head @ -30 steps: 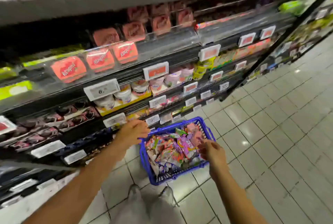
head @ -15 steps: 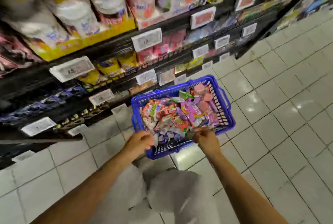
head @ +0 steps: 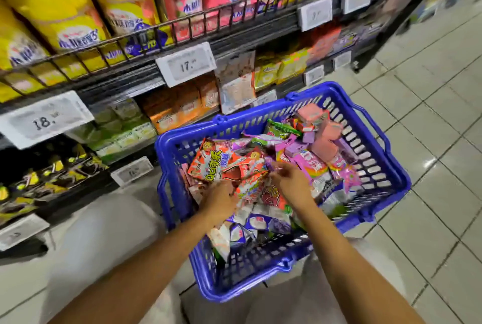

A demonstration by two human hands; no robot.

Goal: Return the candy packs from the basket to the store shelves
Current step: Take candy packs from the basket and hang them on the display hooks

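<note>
A blue plastic basket (head: 391, 164) stands on the floor in front of me, heaped with candy packs. Red and orange packs (head: 216, 164) lie at its left, pink boxes (head: 326, 138) at the far right, and purple and white packs (head: 260, 223) near me. Both my hands are down in the pile. My left hand (head: 221, 199) grips the near edge of the red packs, its fingertips buried among them. My right hand (head: 293, 184) pinches the right corner of the same red bundle with curled fingers. The store shelves (head: 234, 36) rise just behind and to the left of the basket.
Low shelves hold yellow and pink bags above, and orange, green and dark packs below, with white price tags (head: 186, 64) along the rails. My knees in light trousers (head: 104, 245) flank the basket. Tiled aisle floor (head: 430, 115) runs off to the right.
The view has dropped lower and closer to the basket. Both hands have moved from the basket's near rim into the pile and closed on the red packs.
</note>
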